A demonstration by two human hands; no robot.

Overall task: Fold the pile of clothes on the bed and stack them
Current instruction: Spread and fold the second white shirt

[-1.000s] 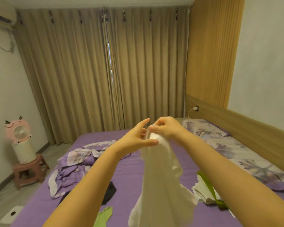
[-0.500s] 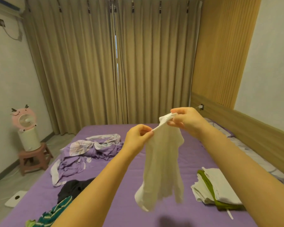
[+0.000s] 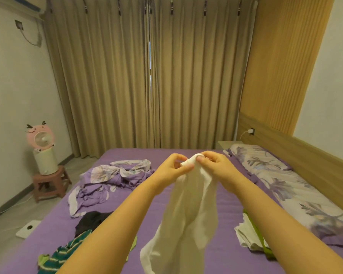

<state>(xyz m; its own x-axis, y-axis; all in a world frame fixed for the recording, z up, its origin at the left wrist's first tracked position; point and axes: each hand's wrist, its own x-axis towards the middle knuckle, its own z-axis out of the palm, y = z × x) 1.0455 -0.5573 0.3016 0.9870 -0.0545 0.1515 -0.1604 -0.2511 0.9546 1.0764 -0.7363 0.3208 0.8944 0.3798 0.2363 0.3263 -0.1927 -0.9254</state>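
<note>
A white garment [image 3: 188, 210] hangs in the air over the purple bed [image 3: 224, 196]. My left hand [image 3: 171, 171] and my right hand [image 3: 218, 169] both pinch its bunched top edge, close together. On the bed's left lie a black garment [image 3: 91, 220] and a green striped garment [image 3: 61, 256]. A folded stack of white and green clothes [image 3: 249, 234] sits on the right, partly hidden by my right forearm.
A crumpled purple floral sheet [image 3: 109, 178] lies at the bed's far left. Floral pillows [image 3: 285, 182] line the wooden headboard on the right. A pink fan [image 3: 41, 139] stands on a stool by the left wall. A white scale [image 3: 28, 228] lies on the floor.
My hands have come together and lowered; the garment's top edge, spread between them half a second ago, is now bunched.
</note>
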